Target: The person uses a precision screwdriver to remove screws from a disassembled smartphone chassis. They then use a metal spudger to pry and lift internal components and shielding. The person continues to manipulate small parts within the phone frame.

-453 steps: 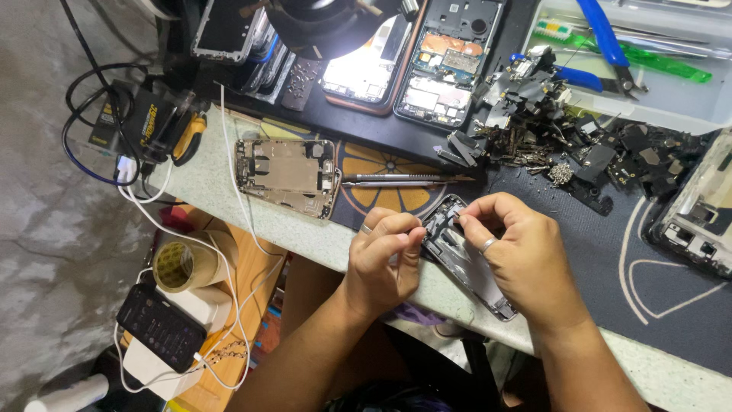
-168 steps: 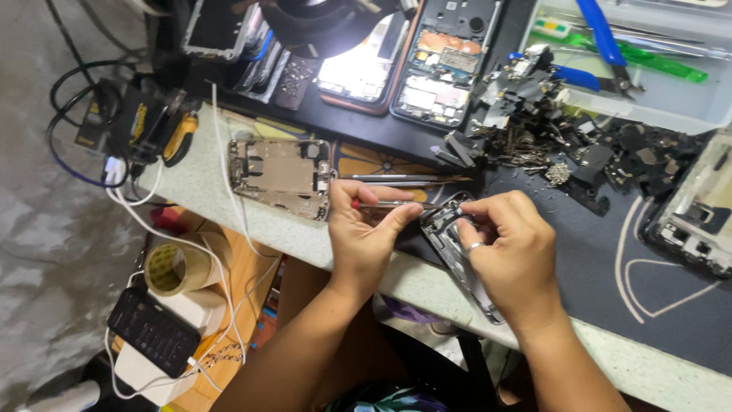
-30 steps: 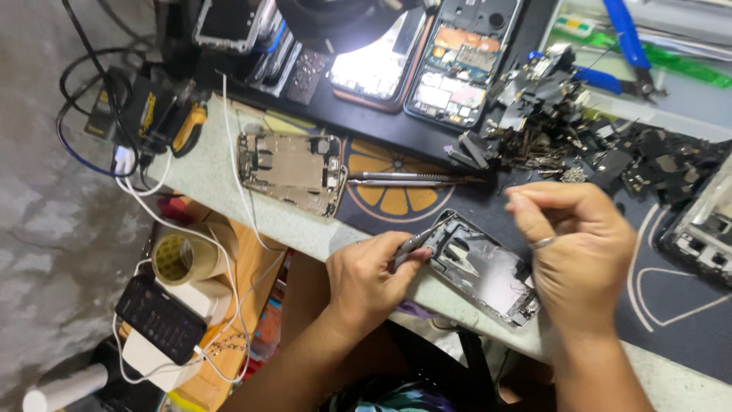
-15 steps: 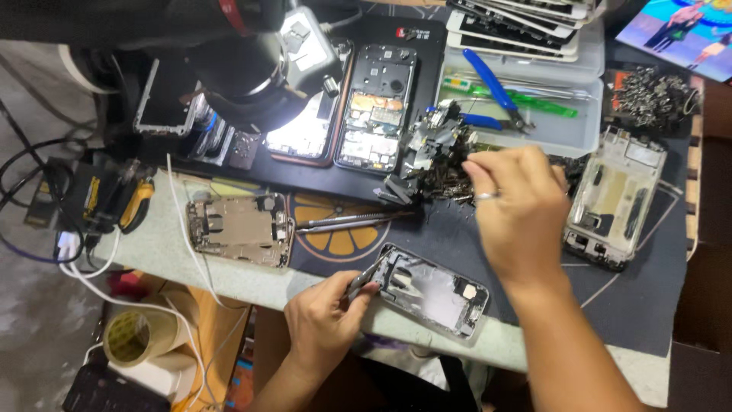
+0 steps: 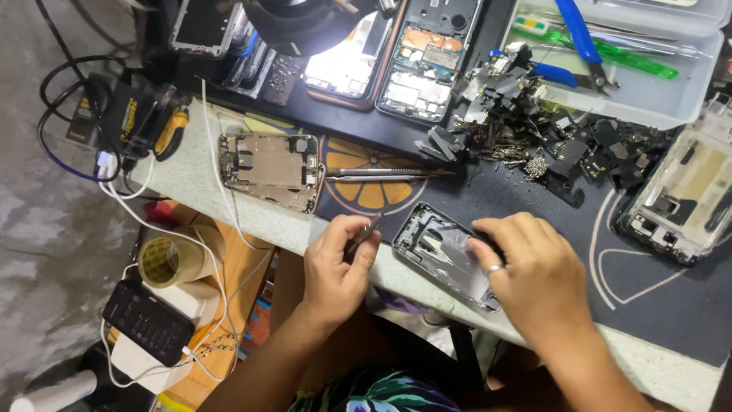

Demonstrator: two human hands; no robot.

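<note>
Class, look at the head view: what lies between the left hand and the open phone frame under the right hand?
Only bare bench edge separates left hand and phone frame, head view.

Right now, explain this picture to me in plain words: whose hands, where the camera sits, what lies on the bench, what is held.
There is one view, from a camera worn on the person's head, looking down at their own bare hands. The left hand pinches a thin metal tool. The right hand, with a ring on one finger, rests on an opened phone frame lying on a dark work mat. Farther back lie another stripped phone frame, tweezers, a heap of small dark parts and blue-handled pliers in a pale tray. A tape roll sits lower left.
</note>
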